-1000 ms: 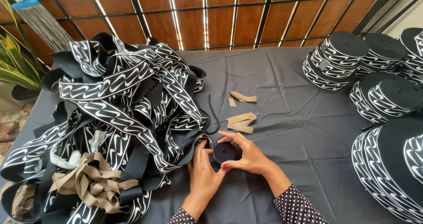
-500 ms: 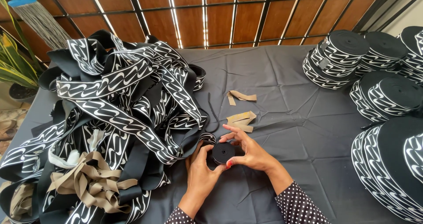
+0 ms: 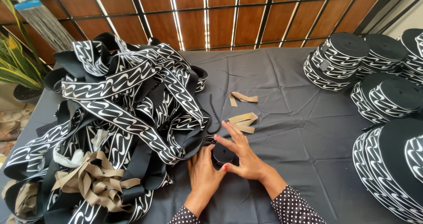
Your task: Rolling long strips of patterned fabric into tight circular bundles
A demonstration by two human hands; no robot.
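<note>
Both my hands rest on a small black roll of elastic band (image 3: 221, 154) lying flat on the dark cloth-covered table (image 3: 286, 131). My left hand (image 3: 204, 173) cups the roll's left side. My right hand (image 3: 243, 155) lies over its right side with fingers spread. The band runs from the roll into a big loose heap of black band with white curved marks (image 3: 128, 114) at my left.
Tan band scraps (image 3: 243, 121) lie just beyond my hands; another tan scrap (image 3: 241, 97) sits farther back. A tan tangle (image 3: 90, 182) sits in the heap. Several finished rolls (image 3: 337, 61) stack along the right edge. A wooden slat wall stands behind, a plant (image 3: 15, 61) at far left.
My hands have stayed on the small roll, turning it slightly. My right hand's fingers have spread out over it. The heap has not moved.
</note>
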